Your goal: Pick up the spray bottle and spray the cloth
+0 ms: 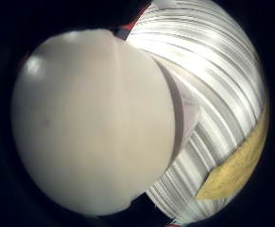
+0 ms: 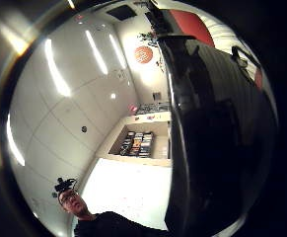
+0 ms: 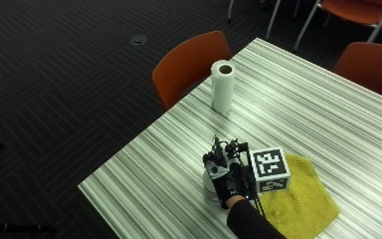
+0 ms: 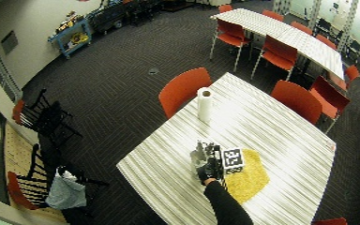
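Observation:
In the outside view my gloved right hand (image 3: 227, 180) is wrapped around a pale spray bottle (image 3: 211, 188) with a black spray head (image 3: 216, 149). The bottle stands upright near the table's front left edge, just left of the yellow cloth (image 3: 303, 199). I cannot tell whether its base touches the striped table (image 3: 297, 104). The bottle's white body (image 1: 94, 123) fills much of the little finger side palm view, with the cloth (image 1: 241, 165) lying flat on the table beyond it. A dark, glossy shape (image 2: 212, 138) blocks half of the thumb side palm view. The wide outside view shows the hand (image 4: 206, 168) beside the cloth (image 4: 249, 180).
A paper towel roll (image 3: 222, 85) stands upright near the table's far left edge. An orange chair (image 3: 188, 64) is tucked in behind it, and another orange chair (image 3: 370, 62) stands at the far right. The table edge runs close to the bottle's left.

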### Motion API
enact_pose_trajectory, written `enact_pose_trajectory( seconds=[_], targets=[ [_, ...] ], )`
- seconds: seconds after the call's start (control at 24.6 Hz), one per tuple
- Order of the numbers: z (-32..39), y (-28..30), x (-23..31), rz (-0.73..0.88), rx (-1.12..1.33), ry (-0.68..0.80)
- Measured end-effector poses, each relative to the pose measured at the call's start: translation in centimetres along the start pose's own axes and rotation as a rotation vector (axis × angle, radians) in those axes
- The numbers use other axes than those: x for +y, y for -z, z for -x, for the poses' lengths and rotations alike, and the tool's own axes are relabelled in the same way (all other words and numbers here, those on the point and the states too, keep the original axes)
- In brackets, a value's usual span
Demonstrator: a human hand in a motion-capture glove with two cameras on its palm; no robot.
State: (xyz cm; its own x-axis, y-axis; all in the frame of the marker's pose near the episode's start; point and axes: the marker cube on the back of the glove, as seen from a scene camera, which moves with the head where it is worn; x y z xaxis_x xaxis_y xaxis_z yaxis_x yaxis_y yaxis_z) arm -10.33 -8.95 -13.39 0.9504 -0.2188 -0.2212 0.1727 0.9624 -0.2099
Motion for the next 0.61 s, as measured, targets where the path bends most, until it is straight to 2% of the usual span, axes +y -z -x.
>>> enact_pose_trajectory(
  seconds=[0.37,0.61],
  targets=[
    [-0.9,0.1,0.6,-0.02,0.017,-0.065],
    [-1.8,-0.2,1.5,0.04,0.021,-0.12]
  ],
)
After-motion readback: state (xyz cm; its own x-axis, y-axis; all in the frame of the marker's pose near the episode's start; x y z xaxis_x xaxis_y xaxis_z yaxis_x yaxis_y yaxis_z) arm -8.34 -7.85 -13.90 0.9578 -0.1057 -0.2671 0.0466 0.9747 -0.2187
